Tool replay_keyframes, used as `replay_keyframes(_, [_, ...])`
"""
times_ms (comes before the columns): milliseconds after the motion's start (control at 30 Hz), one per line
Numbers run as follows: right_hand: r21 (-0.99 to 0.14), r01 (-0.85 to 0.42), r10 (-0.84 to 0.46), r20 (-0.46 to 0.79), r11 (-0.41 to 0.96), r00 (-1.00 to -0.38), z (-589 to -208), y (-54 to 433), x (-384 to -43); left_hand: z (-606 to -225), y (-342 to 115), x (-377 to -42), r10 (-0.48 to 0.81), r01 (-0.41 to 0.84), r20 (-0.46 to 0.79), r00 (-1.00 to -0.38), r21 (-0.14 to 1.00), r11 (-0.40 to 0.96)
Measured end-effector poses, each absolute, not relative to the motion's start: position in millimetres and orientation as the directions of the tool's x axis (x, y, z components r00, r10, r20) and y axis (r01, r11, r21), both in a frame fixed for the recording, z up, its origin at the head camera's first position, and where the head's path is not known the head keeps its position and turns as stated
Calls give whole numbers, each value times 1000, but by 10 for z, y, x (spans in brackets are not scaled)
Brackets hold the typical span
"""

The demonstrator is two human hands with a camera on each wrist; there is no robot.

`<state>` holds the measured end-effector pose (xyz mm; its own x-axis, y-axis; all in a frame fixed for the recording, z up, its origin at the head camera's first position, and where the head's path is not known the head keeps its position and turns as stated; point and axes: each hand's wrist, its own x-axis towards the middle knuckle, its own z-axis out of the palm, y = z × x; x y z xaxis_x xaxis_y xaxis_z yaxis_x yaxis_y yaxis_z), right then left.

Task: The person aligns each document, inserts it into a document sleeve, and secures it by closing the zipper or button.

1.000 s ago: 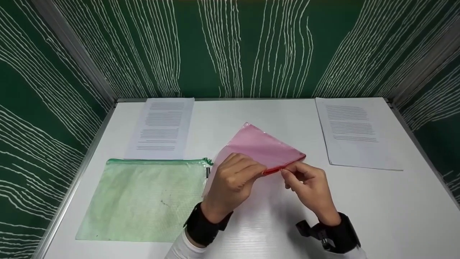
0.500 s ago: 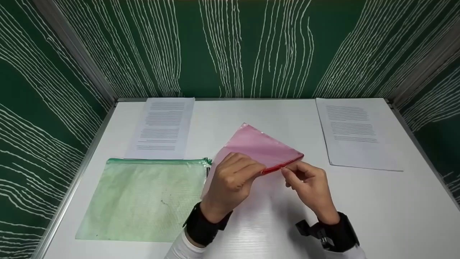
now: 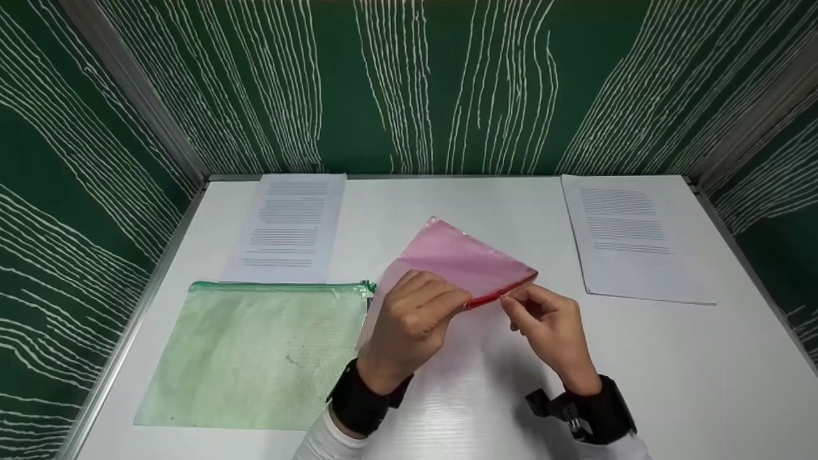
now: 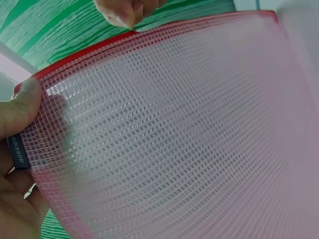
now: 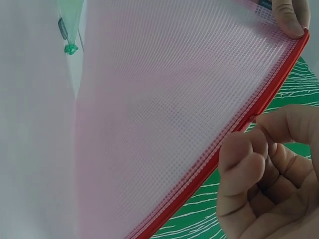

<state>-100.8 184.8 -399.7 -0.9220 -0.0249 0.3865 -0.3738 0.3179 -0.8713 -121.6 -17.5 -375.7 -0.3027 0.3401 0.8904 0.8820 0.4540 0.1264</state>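
Observation:
A pink mesh zipper pouch (image 3: 470,255) with a red zipper (image 4: 89,52) along one edge is held up off the table, tilted. My left hand (image 3: 415,319) pinches its corner at one zipper end, thumb on the mesh beside a small dark tag (image 4: 18,152). Partway along the zipper, my right hand (image 3: 546,326) pinches with thumb and forefinger at what looks like the zipper pull, mostly hidden by the fingertips. The right wrist view shows the zipper running straight past the curled right fingers (image 5: 241,154).
A green mesh zipper pouch (image 3: 255,358) lies flat at the left, partly behind my left forearm. Printed sheets (image 3: 287,223) lie behind it, and more printed sheets (image 3: 639,243) at the right. Green panels with white lines (image 3: 441,83) surround the white table (image 3: 690,383).
The pink pouch's far zipper end has shifted slightly left and up. Both hands keep their pinch and stay almost in place.

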Motion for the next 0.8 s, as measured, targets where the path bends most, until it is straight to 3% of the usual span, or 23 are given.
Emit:
replay_keyframes(400, [-863,-383,-26,397,330,-917,-3961,1857,-996,-3763,-197,-1220,323,880,885,-337,174,442])
replay_keyframes(800, [-875,-321,-12,340,362,-940,-4008,1883,-1035,-3760,-204,-1225,305,876,896,-323,162,454])
